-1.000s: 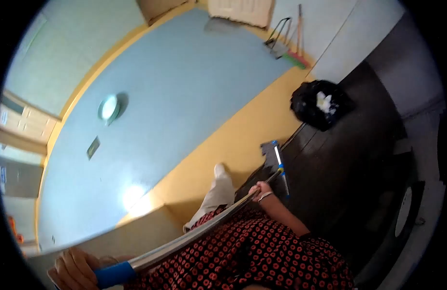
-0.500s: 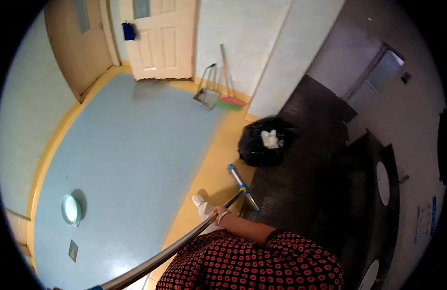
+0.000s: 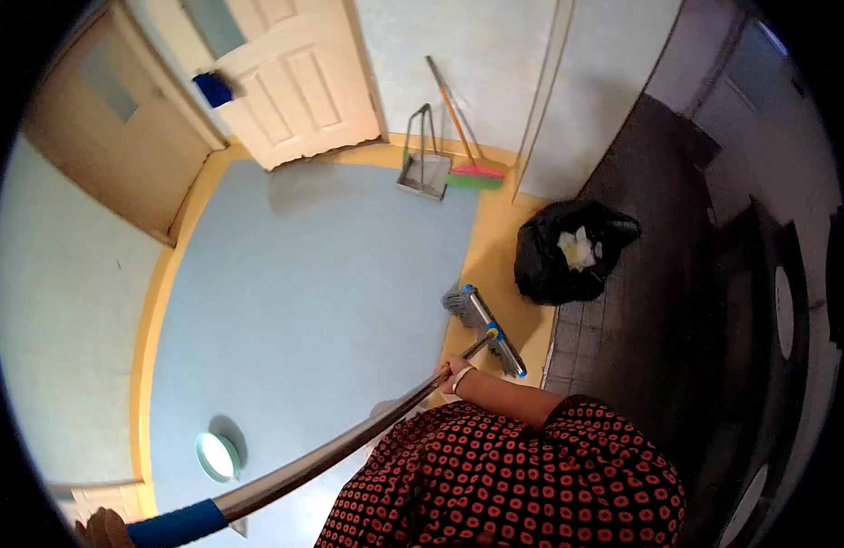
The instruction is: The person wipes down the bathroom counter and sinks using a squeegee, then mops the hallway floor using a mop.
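A long metal mop pole runs from the lower left toward the middle of the view. Around its lower part, close to the mop head, my right hand is closed, a bangle at the wrist. At the lower left edge my left hand is partly in view, closed at the end of the blue grip. The mop head, with grey strands and blue end caps, is over the yellow floor strip, left of a black rubbish bag with white waste in it.
Against the back wall stand a dustpan and a broom with pink and green bristles. A pale green basin sits on the blue floor. Two doors are behind, one white. Dark tiles lie at right.
The view has swung toward the doors and back wall. The mop head has moved from the dark tiles' edge onto the yellow strip. My left hand, out of view half a second ago, partly shows again.
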